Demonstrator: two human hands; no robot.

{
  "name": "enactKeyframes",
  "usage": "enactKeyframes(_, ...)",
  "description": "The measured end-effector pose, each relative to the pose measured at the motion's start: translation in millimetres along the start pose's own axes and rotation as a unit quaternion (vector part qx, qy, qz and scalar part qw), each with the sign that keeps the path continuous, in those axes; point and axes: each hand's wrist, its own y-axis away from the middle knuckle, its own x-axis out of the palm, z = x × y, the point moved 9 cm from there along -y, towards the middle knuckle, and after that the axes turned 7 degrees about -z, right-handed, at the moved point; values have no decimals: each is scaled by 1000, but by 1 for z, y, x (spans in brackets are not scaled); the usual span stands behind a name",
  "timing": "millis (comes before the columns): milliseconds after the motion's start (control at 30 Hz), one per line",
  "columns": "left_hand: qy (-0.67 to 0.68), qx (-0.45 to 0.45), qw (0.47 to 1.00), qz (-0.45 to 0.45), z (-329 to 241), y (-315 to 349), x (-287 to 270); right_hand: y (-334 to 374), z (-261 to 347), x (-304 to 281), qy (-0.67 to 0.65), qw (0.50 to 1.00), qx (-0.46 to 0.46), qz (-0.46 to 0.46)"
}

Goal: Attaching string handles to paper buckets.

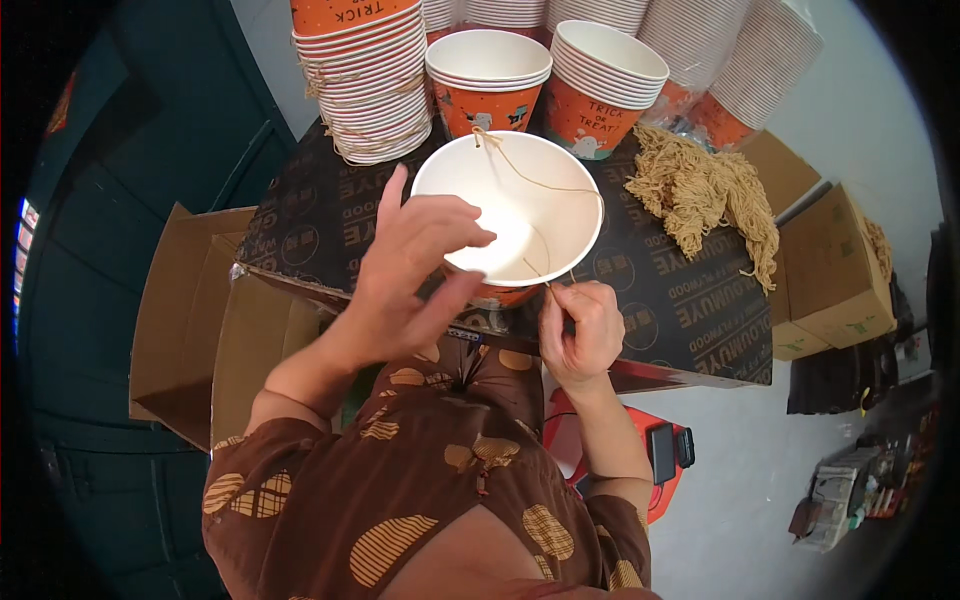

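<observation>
A paper bucket [570,215], white inside and orange outside, stands at the table's near edge with its mouth tilted toward me. Tan cord [530,180] is knotted at the far rim and runs across the inside to the right rim. Another bit of cord shows inside, by the near wall. My right hand [583,325] pinches cord just below the near rim. Over the bucket's left side hovers my left hand [415,265], its fingers spread and curved, with nothing seen in them. Whether it touches the rim I cannot tell.
Behind the bucket are a tall stack of corded buckets [370,100], two shorter bucket stacks [490,85] [605,90] and plastic-wrapped stacks. A heap of tan cords [700,190] lies on the black-topped table [690,320]. Cardboard boxes [190,310] [835,270] flank it; a red stool [640,430] stands below.
</observation>
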Motion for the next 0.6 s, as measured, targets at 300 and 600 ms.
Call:
enactKeyframes(300,10,63,962,264,6,-39,45,-1,-3,0,-16,1000,2,-19)
enactKeyframes(600,-19,63,930,360,10,-32,72,-7,0,1,-33,999,-6,-2)
